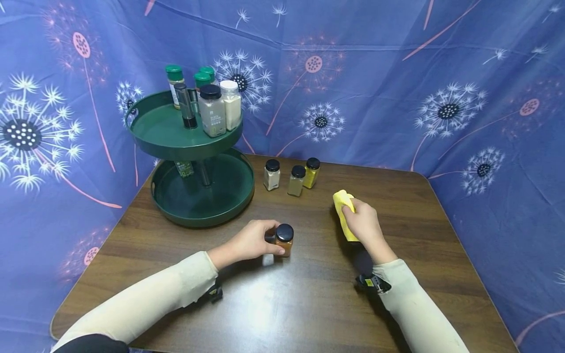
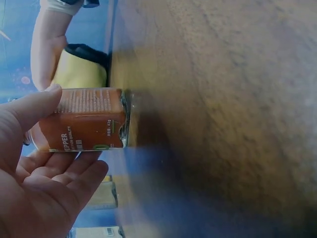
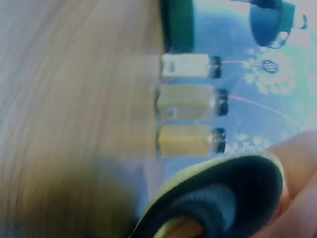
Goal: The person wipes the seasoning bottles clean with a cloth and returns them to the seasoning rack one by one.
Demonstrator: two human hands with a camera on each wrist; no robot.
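My left hand (image 1: pixel 251 239) holds a small square spice jar (image 1: pixel 284 245) with a black lid and orange-red powder, the thumb on one side and the fingers on the other. In the left wrist view the jar (image 2: pixel 89 119) shows white lettering that includes "PEPPER", and its base is close over the table. To the right, my right hand (image 1: pixel 365 223) grips a folded yellow cloth (image 1: pixel 343 215). The right wrist view shows the cloth (image 3: pixel 237 186) curled over, with a dark grey inner side.
Three black-lidded spice jars stand at the back: one pale (image 1: pixel 271 175), one greenish (image 1: pixel 296 181), one yellow (image 1: pixel 311 173). A green two-tier round tray (image 1: pixel 200 219) stands back left, several bottles on its upper tier and a green packet (image 1: pixel 184 168) on the lower. Patterned curtains (image 1: pixel 366 73) border the wooden table (image 1: pixel 309 304).
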